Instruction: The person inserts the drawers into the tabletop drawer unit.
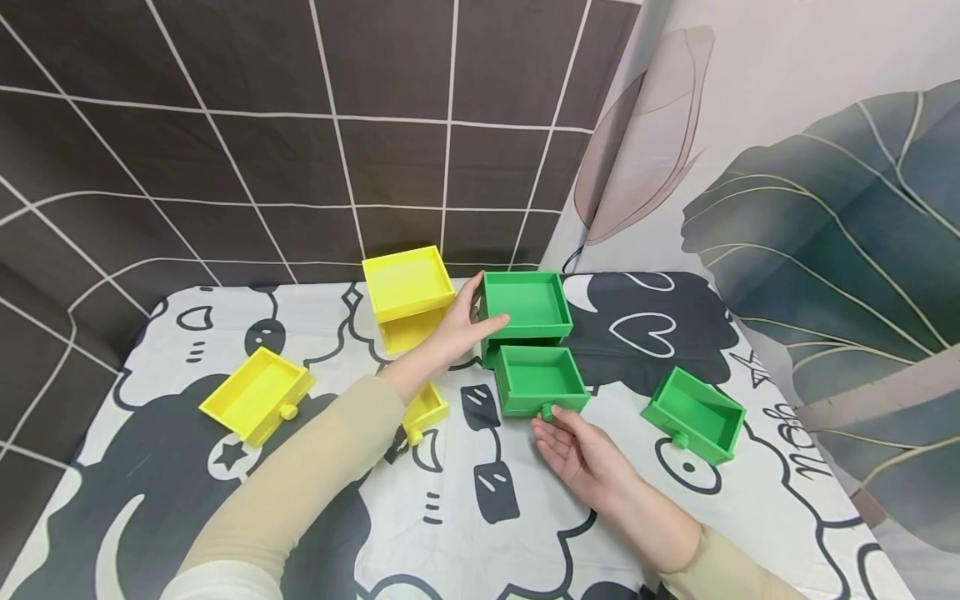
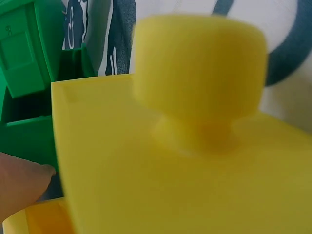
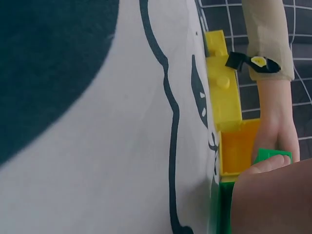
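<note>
A green drawer cabinet [image 1: 525, 304] with a tray-like top stands near the back of the cloth. My left hand [image 1: 465, 321] grips its left side, thumb across the front edge. In front of the cabinet's lower part is a green drawer [image 1: 542, 379], its back end close to the opening. My right hand [image 1: 588, 462] pinches the round knob of that drawer between thumb and fingers. A yellow cabinet [image 1: 408, 283] stands just left of the green one. Its yellow drawer [image 2: 190, 180], partly hidden under my left forearm in the head view, looms large in the left wrist view.
A loose yellow drawer [image 1: 257, 396] lies on the left of the patterned cloth [image 1: 420, 533]. Another loose green drawer [image 1: 696, 415] is on the right, knob toward me. Behind rise a dark grid-patterned curtain [image 1: 390, 158] and a leaf-printed wall [image 1: 750, 100].
</note>
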